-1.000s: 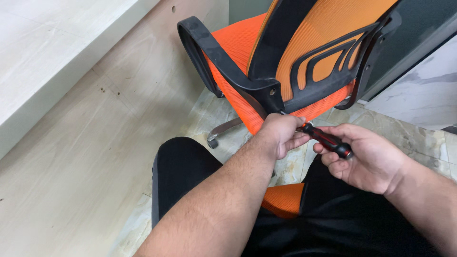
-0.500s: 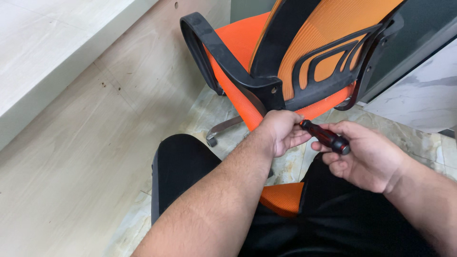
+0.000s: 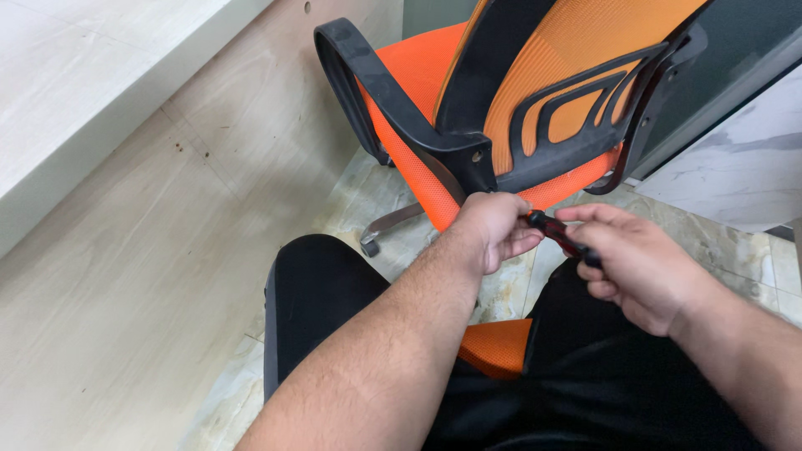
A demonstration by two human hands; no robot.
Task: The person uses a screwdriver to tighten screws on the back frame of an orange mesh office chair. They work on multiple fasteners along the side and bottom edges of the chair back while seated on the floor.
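Note:
An orange mesh office chair (image 3: pixel 535 92) with a black plastic frame and armrest (image 3: pixel 368 83) stands in front of me, its back turned my way. My left hand (image 3: pixel 493 230) is closed just under the joint where the armrest meets the backrest, around the front end of a screwdriver (image 3: pixel 555 234) with a red and black handle. My right hand (image 3: pixel 639 263) grips that handle from the right, fingers wrapped over it. The tool's tip is hidden inside my left fist.
My knees in black trousers (image 3: pixel 317 292) sit below the hands, with another orange seat (image 3: pixel 497 347) showing between them. A chrome chair leg with a caster (image 3: pixel 380 234) rests on the marbled floor tiles. Pale wooden panels (image 3: pixel 125 250) lie at left, a dark cabinet (image 3: pixel 735 58) at right.
Both hands and the screwdriver stay at the armrest joint. My right hand has shifted along the handle and now covers more of it. The view has shifted slightly.

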